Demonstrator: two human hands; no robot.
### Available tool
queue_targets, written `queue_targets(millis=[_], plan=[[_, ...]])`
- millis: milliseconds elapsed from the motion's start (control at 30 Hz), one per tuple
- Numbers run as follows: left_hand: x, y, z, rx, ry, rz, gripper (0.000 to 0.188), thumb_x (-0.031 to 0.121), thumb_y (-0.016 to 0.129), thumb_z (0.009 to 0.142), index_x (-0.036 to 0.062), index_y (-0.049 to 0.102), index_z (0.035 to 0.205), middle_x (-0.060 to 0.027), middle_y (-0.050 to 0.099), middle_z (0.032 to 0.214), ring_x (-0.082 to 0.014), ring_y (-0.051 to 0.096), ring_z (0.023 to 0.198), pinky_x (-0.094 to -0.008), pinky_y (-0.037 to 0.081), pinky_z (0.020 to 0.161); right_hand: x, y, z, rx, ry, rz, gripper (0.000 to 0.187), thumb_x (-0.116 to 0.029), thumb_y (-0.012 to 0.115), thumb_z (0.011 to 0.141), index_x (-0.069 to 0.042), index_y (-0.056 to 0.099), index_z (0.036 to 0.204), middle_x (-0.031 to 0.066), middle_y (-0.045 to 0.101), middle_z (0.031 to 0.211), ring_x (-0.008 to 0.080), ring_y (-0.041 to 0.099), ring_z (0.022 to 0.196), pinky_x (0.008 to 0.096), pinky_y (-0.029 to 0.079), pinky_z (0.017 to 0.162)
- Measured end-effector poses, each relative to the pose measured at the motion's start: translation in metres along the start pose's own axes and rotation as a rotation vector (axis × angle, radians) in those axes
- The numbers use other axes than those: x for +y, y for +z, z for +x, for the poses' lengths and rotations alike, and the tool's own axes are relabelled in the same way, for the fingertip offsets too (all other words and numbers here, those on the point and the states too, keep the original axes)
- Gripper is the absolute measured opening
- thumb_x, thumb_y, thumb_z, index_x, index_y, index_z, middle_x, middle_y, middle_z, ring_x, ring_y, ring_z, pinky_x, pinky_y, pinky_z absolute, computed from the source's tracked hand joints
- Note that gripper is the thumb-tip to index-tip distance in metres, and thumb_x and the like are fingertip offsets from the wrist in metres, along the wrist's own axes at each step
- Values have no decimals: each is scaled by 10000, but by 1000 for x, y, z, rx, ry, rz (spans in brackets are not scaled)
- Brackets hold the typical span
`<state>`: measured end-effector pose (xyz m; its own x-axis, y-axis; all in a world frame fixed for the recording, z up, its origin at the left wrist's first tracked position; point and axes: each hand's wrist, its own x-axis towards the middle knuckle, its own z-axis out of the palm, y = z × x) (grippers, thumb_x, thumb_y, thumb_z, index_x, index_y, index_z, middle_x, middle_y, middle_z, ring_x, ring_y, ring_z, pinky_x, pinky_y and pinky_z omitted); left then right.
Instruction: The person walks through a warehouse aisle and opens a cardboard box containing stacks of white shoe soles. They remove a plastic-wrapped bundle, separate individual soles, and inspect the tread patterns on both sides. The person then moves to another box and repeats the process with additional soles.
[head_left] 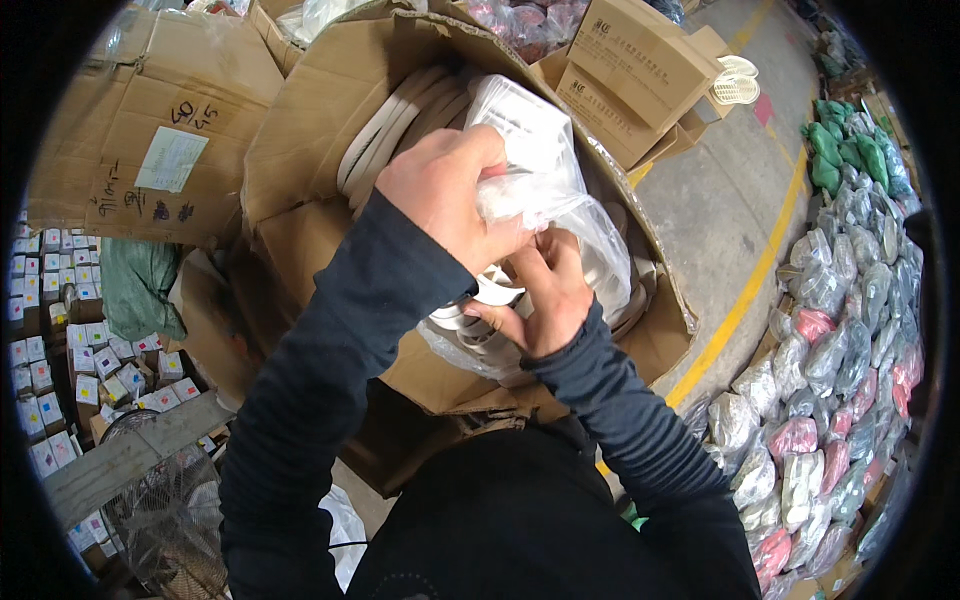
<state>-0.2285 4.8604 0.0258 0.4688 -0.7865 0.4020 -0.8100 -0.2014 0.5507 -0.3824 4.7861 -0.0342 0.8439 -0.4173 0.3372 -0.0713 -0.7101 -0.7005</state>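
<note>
A large open cardboard carton (330, 100) stands in front of me, holding stacks of white curved pieces (392, 135) that look like shoe soles. Over it, my left hand (445, 190) is closed on the gathered clear plastic bag (590, 235), its fingers partly hidden behind the hand. Close beside it, my right hand (552, 292) pinches the bag's plastic with bent fingers, its thumb against the white pieces just below. Under the film, more white sole-like pieces (478, 325) show through. The two hands nearly touch.
Brown cartons (630, 85) stand beyond on the right, with white woven-looking shoes (737, 82) by them. Many bagged items (830, 330) cover the right side past a yellow floor line (735, 330). Left are a marked carton (150, 120), a green sack (138, 290) and small white boxes (85, 350).
</note>
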Motion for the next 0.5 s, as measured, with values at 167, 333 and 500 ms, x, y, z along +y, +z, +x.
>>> queue_targets(millis=[167, 333, 500], plan=[[0, -6, 7, -2, -80, 9, 461, 281, 863, 621, 37, 551, 856, -107, 596, 736, -219, 560, 636, -337, 476, 619, -10, -15, -1, -176, -74, -78, 579, -298, 854, 617, -32, 667, 1095, 160, 511, 957, 311, 583, 848, 386, 508, 733], [-2, -30, 6, -63, -113, -1, 448, 261, 856, 628, 39, 547, 864, -114, 602, 735, -194, 569, 649, -329, 481, 638, -30, -34, -24, -304, -90, -161, 601, -205, 772, 660, -50, 624, 1221, 177, 506, 1024, 340, 560, 854, 408, 511, 766], [4, -18, 9, 26, -113, -47, 426, 264, 861, 638, 35, 550, 821, -103, 610, 691, -151, 581, 623, -300, 489, 605, -17, -29, -25, -264, -49, 37, 703, -283, 825, 612, -22, 608, 1227, 199, 497, 1087, 342, 556, 914, 409, 495, 794]])
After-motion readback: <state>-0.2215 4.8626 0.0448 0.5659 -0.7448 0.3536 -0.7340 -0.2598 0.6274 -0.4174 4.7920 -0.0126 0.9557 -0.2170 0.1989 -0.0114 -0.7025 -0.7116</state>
